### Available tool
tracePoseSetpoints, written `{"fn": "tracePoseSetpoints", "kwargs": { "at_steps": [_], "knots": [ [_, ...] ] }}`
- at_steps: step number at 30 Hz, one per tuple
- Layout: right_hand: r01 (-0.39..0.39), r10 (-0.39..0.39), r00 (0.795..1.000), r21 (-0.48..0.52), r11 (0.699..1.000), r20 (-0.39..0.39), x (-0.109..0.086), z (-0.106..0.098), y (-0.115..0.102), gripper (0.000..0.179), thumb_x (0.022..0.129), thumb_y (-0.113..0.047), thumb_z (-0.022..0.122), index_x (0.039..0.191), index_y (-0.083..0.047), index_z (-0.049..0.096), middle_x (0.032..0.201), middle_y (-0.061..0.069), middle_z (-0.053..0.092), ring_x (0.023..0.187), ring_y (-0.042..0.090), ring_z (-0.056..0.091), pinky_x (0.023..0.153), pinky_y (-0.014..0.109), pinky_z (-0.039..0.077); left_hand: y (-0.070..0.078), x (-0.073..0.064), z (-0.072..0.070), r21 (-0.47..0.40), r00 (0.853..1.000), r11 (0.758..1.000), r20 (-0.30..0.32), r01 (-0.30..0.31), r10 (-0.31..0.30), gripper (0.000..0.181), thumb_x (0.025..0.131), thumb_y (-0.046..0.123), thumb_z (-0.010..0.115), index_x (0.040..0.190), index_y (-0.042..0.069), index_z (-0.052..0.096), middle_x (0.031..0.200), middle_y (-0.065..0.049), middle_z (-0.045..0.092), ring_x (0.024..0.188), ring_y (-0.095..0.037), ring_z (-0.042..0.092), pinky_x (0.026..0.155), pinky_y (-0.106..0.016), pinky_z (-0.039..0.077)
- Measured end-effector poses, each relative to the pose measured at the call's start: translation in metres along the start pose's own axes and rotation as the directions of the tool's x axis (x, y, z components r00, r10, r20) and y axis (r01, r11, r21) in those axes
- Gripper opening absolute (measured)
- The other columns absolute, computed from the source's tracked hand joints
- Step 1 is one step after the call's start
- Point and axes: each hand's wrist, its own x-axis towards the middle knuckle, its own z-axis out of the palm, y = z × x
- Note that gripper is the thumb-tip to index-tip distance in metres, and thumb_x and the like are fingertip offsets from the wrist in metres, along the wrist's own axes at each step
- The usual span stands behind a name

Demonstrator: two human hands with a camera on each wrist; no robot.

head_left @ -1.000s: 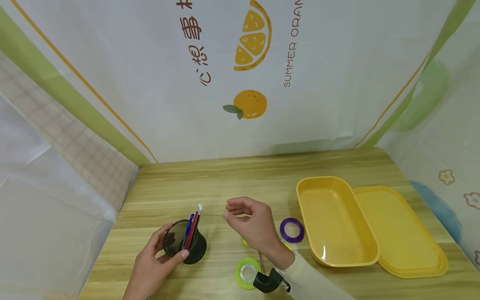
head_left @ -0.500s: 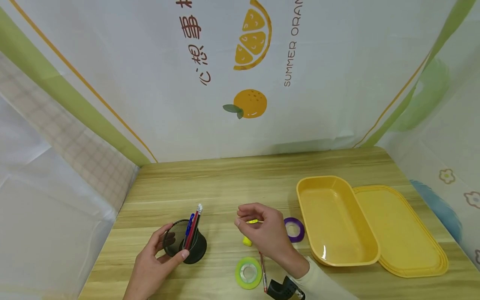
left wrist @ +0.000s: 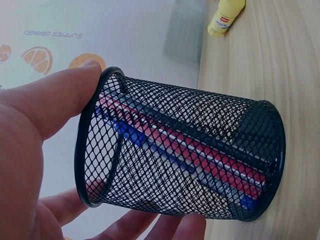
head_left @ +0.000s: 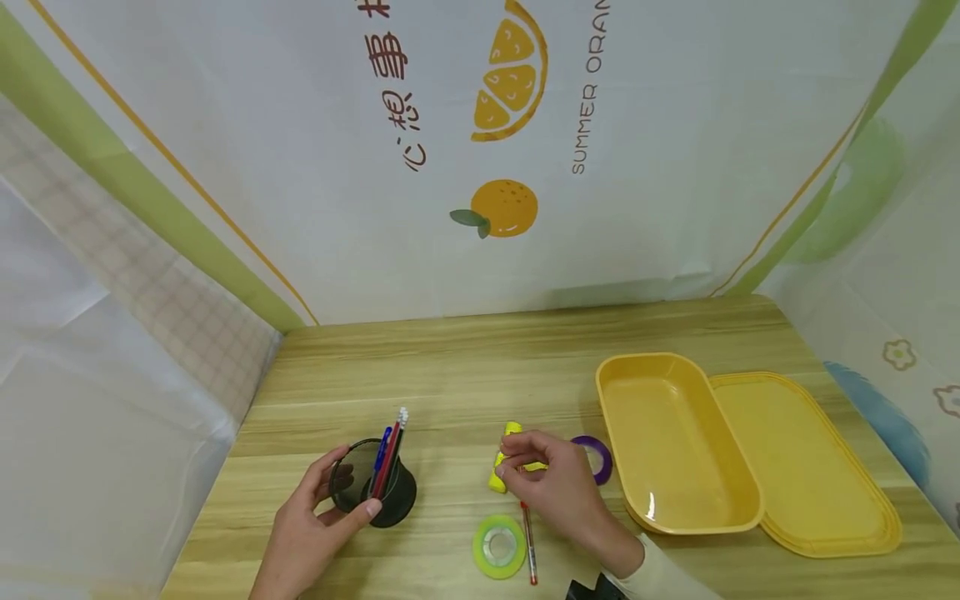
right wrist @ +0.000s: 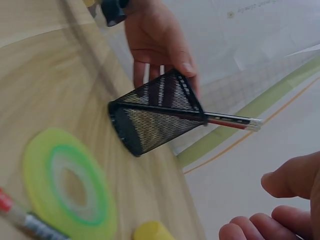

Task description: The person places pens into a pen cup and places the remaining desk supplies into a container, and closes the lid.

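My left hand [head_left: 315, 512] grips a black mesh pen holder [left wrist: 185, 150], thumb at the rim and fingers round the side. Inside lean a blue pen [head_left: 382, 450] and red and black pencils [right wrist: 232, 121] with white ends. My right hand [head_left: 558, 492] is above the table with loosely curled fingers, holding nothing. It overlaps a yellow labelled stick [head_left: 497, 482], which looks like a glue stick. Just left of the right wrist lies a red-tipped pen [head_left: 530, 546], beside a green tape roll [head_left: 480, 546]. A purple tape roll [head_left: 602, 462] is partly hidden behind the right hand.
A yellow plastic box [head_left: 675, 442] stands open on the right, its yellow lid [head_left: 817, 475] lying beside it. A printed white cloth [head_left: 637, 208] hangs along the back edge of the wooden table [head_left: 337, 358].
My right hand has moved right and toward the front, away from the pen holder, uncovering more of the yellow stick and the red-tipped pen. The left hand keeps its grip in place.
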Motion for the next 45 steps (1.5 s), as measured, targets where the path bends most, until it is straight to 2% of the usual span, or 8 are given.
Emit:
{"fn": "tracePoseSetpoints", "kwargs": {
  "at_steps": [6,13,22,27,36,45],
  "knots": [
    [-0.034,0.037,0.999,-0.095,0.995,0.029,-0.012,-0.006,0.015,0.026,0.086,-0.010,0.087,0.110,-0.006,0.077,0.101,0.008,0.079,0.087,0.006,0.073,0.073,0.019,0.062,-0.001,0.001,0.001,-0.003,1.000,1.000,0.005,-0.006,0.006,0.082,0.087,0.041,0.089,0.157,0.030,0.046,0.144,-0.016,0.062,0.129,-0.030,0.063,0.088,-0.023,0.059],
    [-0.068,0.078,0.993,-0.108,0.992,0.085,-0.021,-0.012,0.022,0.028,0.086,-0.014,0.087,0.110,-0.004,0.077,0.106,0.010,0.079,0.084,0.006,0.073,0.074,0.021,0.061,-0.002,0.001,0.001,0.002,1.000,1.000,0.001,-0.013,0.013,0.083,0.088,0.040,0.088,0.158,0.029,0.045,0.143,-0.017,0.062,0.129,-0.029,0.063,0.088,-0.022,0.059],
    [-0.093,0.116,0.982,-0.150,0.984,0.147,-0.032,-0.013,0.029,0.030,0.085,-0.015,0.087,0.110,-0.002,0.077,0.102,0.008,0.081,0.078,0.001,0.073,0.067,0.020,0.060,-0.001,0.000,0.001,0.006,1.000,1.000,-0.004,-0.014,0.014,0.084,0.087,0.041,0.089,0.158,0.028,0.045,0.136,-0.015,0.067,0.126,-0.027,0.065,0.088,-0.023,0.059],
    [-0.087,0.119,0.979,-0.187,0.978,0.167,-0.035,-0.012,0.032,0.027,0.084,-0.015,0.088,0.106,-0.004,0.078,0.097,0.004,0.081,0.076,0.001,0.073,0.067,0.020,0.059,-0.001,-0.001,0.001,-0.004,1.000,1.000,-0.006,-0.023,0.023,0.083,0.087,0.039,0.089,0.157,0.028,0.046,0.141,-0.016,0.064,0.127,-0.029,0.064,0.086,-0.020,0.058],
    [-0.080,0.121,0.980,-0.242,0.967,0.160,-0.037,-0.009,0.037,0.026,0.082,-0.011,0.089,0.105,-0.004,0.078,0.094,0.002,0.080,0.074,-0.001,0.070,0.067,0.019,0.058,0.000,-0.001,0.000,-0.006,1.000,1.000,0.002,-0.013,0.013,0.084,0.087,0.040,0.089,0.157,0.029,0.045,0.146,-0.016,0.061,0.129,-0.031,0.063,0.090,-0.026,0.060],
    [-0.046,0.091,0.985,-0.286,0.957,0.145,-0.040,-0.005,0.039,0.027,0.080,-0.005,0.088,0.105,-0.005,0.078,0.092,-0.001,0.076,0.070,-0.004,0.063,0.061,0.019,0.054,0.001,-0.001,0.001,-0.006,1.000,1.000,-0.003,0.000,0.000,0.084,0.086,0.040,0.090,0.157,0.030,0.045,0.137,-0.014,0.066,0.125,-0.026,0.065,0.087,-0.019,0.058]
  ]
}}
